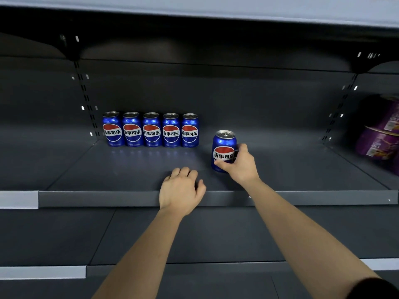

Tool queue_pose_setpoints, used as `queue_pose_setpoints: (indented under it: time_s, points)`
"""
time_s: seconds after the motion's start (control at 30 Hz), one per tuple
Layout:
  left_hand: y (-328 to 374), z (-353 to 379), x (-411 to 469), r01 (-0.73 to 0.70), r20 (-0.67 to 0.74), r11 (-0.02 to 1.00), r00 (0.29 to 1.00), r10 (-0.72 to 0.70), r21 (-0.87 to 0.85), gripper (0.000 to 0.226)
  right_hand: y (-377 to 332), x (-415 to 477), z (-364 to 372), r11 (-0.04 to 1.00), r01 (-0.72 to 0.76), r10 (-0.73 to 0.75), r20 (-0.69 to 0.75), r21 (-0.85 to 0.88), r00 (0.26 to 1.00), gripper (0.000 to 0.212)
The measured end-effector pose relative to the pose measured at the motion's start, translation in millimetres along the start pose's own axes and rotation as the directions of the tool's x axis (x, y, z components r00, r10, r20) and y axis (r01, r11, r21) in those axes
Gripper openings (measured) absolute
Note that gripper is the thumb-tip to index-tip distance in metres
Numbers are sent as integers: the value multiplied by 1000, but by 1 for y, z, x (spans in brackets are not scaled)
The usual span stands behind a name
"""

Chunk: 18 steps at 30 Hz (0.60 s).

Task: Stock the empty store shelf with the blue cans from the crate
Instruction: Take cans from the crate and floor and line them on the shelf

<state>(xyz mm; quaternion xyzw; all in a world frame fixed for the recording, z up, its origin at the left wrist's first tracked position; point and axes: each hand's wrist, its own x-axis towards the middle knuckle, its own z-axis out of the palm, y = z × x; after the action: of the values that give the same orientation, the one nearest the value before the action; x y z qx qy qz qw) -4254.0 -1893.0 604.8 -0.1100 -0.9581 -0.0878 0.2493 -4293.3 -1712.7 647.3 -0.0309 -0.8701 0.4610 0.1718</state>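
Head view, looking forward and down into a dark grey store shelf (129,169). Five blue Pepsi cans (151,130) stand upright in a row against the back panel at the left end, just beside one another, labels facing outward. A sixth blue can (223,148) stands nearer the front, apart from the row's right end, long axis vertical, pull-tab top up, logo toward the camera. The right hand (240,164) grips it from the right side, thumb across the lower front and fingers wrapped behind. The left hand (181,190) holds nothing; its fingers are loosely curled, over the shelf's front lip. Judged progress: early, with one partial back row placed and most of the shelf bare. The sixth can probably needs sliding back and left to join the row. The crate is out of view. Purple packages (380,134) occupy the neighbouring bay at right.
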Motion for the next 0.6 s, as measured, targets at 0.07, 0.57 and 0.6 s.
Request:
queue_pose_setpoints:
  time_s: [0.07, 0.57, 0.6]
  points:
    - [-1, 1, 0, -2, -3, 1000, 1000, 2, 6, 58, -1, 10, 6, 1000, -3, 3, 12, 5, 1000, 63]
    - [-1, 1, 2, 21, -30, 1000, 999, -20, 16, 43, 3, 73, 48, 999, -43, 43, -4, 12, 999, 70]
    - [0, 1, 2, 21, -39, 1000, 999, -20, 17, 42, 2, 77, 50, 999, -52, 52, -13, 1, 999, 70]
